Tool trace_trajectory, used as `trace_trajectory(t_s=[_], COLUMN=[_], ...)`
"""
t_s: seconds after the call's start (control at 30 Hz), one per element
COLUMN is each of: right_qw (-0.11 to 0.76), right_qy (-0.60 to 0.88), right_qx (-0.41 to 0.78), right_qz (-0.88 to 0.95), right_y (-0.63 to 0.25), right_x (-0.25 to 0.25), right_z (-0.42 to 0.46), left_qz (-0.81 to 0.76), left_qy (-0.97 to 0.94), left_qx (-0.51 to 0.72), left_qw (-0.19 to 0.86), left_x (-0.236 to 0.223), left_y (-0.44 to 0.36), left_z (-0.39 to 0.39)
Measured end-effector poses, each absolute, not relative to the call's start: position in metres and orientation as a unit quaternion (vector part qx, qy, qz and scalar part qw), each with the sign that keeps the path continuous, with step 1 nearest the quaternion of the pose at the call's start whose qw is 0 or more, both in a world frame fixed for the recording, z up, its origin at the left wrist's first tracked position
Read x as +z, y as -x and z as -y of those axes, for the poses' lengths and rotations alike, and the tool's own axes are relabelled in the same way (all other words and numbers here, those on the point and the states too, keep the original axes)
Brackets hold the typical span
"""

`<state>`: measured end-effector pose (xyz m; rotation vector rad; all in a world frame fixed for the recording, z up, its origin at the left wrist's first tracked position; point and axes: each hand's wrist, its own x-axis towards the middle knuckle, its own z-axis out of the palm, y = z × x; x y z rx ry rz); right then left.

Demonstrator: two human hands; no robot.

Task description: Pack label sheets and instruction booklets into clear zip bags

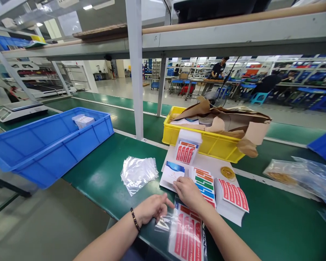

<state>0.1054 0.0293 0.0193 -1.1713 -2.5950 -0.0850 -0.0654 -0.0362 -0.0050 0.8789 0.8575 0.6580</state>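
Head view: right hand (188, 192) touches white card (172, 173); left hand (152, 208) beside clear bag (185, 235).

bright overhead lighting, soft shadows, sharp focus, wide-angle bending at edges.

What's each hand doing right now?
Left hand: loosely curled, fingertips pressing the clear bag of red sticker sheets.
Right hand: fingers on the blue-and-white card; grip cannot be told.

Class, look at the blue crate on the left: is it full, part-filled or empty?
Nearly empty. The blue crate shows bare floor, with only a small white packet at its far corner.
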Motion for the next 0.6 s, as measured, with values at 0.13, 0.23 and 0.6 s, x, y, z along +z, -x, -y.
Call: trace_trajectory(t_s=[0.13,0.23,0.6], right_qw=[0.172,0.151,0.107], right_qy=[0.365,0.305,0.645], right_qx=[0.008,0.109,0.047], right_qz=[0.915,0.934,0.755], right_y=[-0.11,-0.121,-0.217], right_x=[0.048,0.068,0.048], right_z=[0.006,0.028,-0.078], left_qz=[-0.334,-0.293,-0.203], left_qy=[-0.288,-0.242,-0.268], left_qx=[0.304,0.334,0.304], left_qw=[0.845,0.863,0.891], left_x=[-0.004,-0.005,0.019], left_y=[0.069,0.069,0.033], left_z=[0.03,0.031,0.05])
